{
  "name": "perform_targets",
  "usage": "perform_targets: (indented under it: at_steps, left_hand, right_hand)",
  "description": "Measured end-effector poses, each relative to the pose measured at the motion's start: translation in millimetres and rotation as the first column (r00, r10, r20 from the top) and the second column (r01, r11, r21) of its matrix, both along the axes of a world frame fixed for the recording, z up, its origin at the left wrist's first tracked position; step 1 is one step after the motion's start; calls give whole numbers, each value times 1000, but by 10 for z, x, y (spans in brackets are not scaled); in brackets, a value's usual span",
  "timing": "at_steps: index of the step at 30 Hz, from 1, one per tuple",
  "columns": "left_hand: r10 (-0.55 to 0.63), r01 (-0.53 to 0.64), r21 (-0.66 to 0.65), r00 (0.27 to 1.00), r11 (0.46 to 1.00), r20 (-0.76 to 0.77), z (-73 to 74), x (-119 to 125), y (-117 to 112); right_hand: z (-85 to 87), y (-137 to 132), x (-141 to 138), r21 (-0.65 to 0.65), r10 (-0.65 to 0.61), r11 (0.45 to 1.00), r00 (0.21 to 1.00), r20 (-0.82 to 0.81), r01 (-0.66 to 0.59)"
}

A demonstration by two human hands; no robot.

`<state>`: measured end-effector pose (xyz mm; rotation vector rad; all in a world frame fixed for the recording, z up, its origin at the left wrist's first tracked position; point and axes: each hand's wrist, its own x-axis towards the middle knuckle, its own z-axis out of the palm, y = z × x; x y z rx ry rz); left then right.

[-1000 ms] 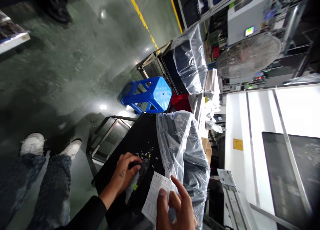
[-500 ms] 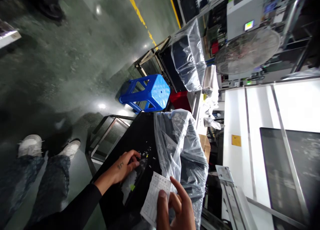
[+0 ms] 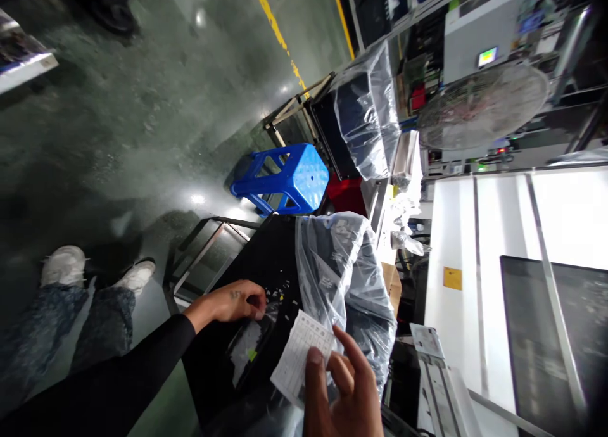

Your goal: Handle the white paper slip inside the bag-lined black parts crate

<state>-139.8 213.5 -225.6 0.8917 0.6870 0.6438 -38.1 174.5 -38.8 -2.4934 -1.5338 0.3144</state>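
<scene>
A white printed paper slip [image 3: 301, 358], slightly creased, is pinched by my right hand [image 3: 344, 386], the thumb on top of it and the index finger stretched out past its edge. My left hand [image 3: 241, 299] curls with thumb and fingers together at the upper end of a flat dark tray-like piece [image 3: 247, 351]. Whether anything lies between those fingertips is hidden. That piece has a greyish inside with a small green sticker [image 3: 251, 354]. It lies on a black surface [image 3: 216, 354], where small pale and yellow scraps [image 3: 281, 296] are scattered beside my left hand.
Clear plastic sheeting [image 3: 346, 266] drapes a dark box right of the black surface. Beyond stand a blue stool [image 3: 308, 177] and another plastic-covered dark box [image 3: 365, 120]. A large fan [image 3: 484, 104] and a white machine panel [image 3: 456, 228] are at the right.
My left hand has curled its fingers closer together at the end of the dark piece. My right hand, still holding the slip, has shifted slightly right. The whole view has moved a little.
</scene>
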Motion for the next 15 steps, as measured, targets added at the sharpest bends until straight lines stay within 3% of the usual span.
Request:
perform_targets:
  at_steps: [2, 4, 6, 11, 15]
  left_hand:
    - [87, -86, -53, 996, 995, 24, -24, 37, -119]
    - [183, -178, -122, 983, 976, 27, -37, 93, -257]
    - [265, -255, -195, 964, 947, 25, -35, 151, -381]
    - [384, -355, -302, 923, 885, 39, 3, 190, -534]
    - [429, -398, -286, 902, 872, 52, -15, 160, -559]
  right_hand:
    - [-1, 200, -74, 30, 230, 972, 971, 61, -232]
    - [-61, 470, -169, 16, 536, 841, 837, 109, -540]
    - [-192, 758, -259, -72, 701, 713, 709, 72, -698]
    - [-602, 1201, -294, -418, 748, 556, 652, -127, -719]
    - [-683, 1206, -141, -554, 796, 395, 574, -191, -732]
